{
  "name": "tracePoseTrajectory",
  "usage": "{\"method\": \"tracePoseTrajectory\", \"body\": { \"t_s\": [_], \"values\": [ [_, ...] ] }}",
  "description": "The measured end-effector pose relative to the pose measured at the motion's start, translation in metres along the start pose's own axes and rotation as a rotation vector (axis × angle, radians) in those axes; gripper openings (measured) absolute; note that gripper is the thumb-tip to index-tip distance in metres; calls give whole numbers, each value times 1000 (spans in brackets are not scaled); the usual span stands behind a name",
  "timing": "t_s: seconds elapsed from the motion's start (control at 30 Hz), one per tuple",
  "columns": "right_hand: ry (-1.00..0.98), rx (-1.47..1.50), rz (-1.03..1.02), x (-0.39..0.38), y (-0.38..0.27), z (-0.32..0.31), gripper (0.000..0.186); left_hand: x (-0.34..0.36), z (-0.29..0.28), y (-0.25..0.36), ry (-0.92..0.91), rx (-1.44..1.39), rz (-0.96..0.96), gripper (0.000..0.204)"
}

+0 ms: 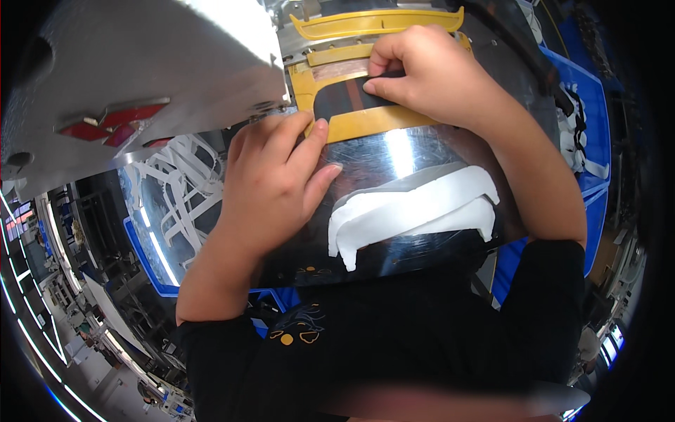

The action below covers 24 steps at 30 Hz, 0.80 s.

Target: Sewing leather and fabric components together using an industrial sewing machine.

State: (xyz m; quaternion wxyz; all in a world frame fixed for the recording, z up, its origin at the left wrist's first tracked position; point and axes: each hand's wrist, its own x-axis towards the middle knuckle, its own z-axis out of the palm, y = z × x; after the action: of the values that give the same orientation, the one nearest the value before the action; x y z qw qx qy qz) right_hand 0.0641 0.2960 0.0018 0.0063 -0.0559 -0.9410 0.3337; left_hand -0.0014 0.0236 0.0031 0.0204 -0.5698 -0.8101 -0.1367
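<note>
**Hands on a dark strip at a yellow jig**

Polished metal forms the surface (394,151), mirror-bright and reflecting the room. At its far edge sits a yellow jig (351,123) with a second yellow bar (376,22) farther back. A dark curved strip (344,98) lies across the jig.

The right hand (429,77) rests on the strip's right end, fingers (383,86) curled and pressed flat on it; whether they pinch it or only press it cannot be told. The left hand (278,183) lies just near and left of the jig, its fingers (309,137) spread loosely, the tips touching the strip's near left corner and the yellow edge.

Nearer on the surface lies a white foam piece (415,211), arched, apart from both hands. A blue bin (587,105) holding white parts stands at the right, and a grey machine cover (140,77) looms far left.
</note>
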Motion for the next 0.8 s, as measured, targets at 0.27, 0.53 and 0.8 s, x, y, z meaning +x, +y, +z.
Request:
{"method": "tracePoseTrajectory", "body": {
  "t_s": [0.27, 0.53, 0.8],
  "values": [
    [-83, -261, 167, -7, -6, -27, 36, 7, -3, -2, -112, -21, 29, 38],
    [-51, -152, 318, -39, 43, -53, 38, 2, -2, 3, -104, 73, 1, 41],
    [-18, -200, 381, -45, 42, -54, 39, 4, -3, 7, -111, 133, 9, 43]
  ]
}}
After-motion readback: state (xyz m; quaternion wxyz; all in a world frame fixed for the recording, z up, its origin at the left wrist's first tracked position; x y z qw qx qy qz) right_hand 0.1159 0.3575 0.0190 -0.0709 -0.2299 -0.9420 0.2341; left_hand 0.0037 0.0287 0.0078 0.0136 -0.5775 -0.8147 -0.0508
